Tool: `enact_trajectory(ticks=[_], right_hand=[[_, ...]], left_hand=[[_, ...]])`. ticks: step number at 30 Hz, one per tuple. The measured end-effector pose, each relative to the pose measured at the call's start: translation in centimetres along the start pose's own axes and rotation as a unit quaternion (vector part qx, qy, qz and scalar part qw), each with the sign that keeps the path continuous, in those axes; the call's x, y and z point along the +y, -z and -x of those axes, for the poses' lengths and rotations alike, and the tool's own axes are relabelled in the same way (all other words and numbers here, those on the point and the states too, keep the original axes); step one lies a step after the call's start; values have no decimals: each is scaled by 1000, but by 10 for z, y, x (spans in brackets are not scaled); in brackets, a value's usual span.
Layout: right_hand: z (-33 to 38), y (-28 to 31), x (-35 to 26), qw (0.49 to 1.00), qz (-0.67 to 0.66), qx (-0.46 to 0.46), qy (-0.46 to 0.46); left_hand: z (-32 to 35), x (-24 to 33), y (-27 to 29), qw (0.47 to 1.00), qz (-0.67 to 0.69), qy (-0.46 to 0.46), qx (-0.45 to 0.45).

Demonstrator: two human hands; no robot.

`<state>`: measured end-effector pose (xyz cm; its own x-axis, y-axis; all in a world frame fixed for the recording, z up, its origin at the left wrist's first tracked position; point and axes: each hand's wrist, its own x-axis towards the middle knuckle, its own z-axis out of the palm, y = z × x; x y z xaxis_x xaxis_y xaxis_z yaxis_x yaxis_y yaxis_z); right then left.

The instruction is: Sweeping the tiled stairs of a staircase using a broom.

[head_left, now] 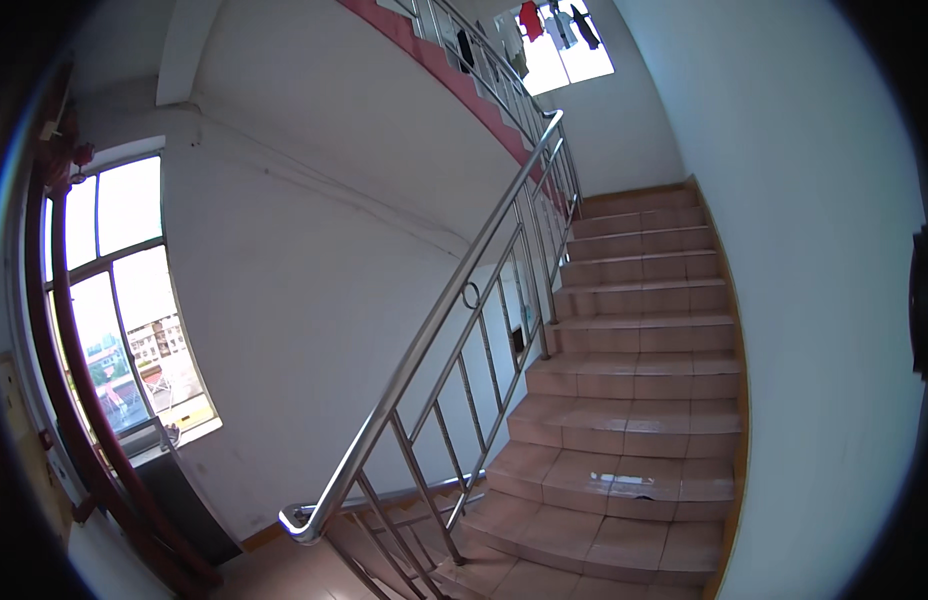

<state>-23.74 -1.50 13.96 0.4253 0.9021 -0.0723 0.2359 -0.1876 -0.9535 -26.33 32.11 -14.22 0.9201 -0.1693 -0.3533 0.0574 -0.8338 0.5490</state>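
Neither my left hand nor my right hand shows in the head view, so what they hold cannot be seen. Ahead of me a flight of brown tiled stairs (624,412) climbs away to a landing. A shiny metal handrail (424,363) with upright bars follows the left side of the steps. Its lower end curls round near the bottom middle of the picture. On one low step lies a whitish strip or mark (621,480), too small to make out.
A plain pale wall (814,300) bounds the stairs on the right. At left stand a window (134,300), dark red upright poles (94,430) and a dark panel (184,505) against the wall. Clothes (559,28) hang before an upper window. Another flight (454,75) rises overhead.
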Motion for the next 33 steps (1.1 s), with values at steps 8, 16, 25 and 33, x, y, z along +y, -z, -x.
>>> enact_trajectory(ticks=[8,16,25,33], right_hand=[[-7,-8,-26,992,79,69,67],[-8,-24,-26,996,-54,72,-9],[-49,-34,-43,996,-58,49,36],[-121,-69,-12,993,-105,3,45]], left_hand=[[22,31,-44,997,19,-22,-73],[40,39,-71,987,131,66,63],[74,18,-52,968,175,60,169],[100,-77,-18,968,122,143,163]])
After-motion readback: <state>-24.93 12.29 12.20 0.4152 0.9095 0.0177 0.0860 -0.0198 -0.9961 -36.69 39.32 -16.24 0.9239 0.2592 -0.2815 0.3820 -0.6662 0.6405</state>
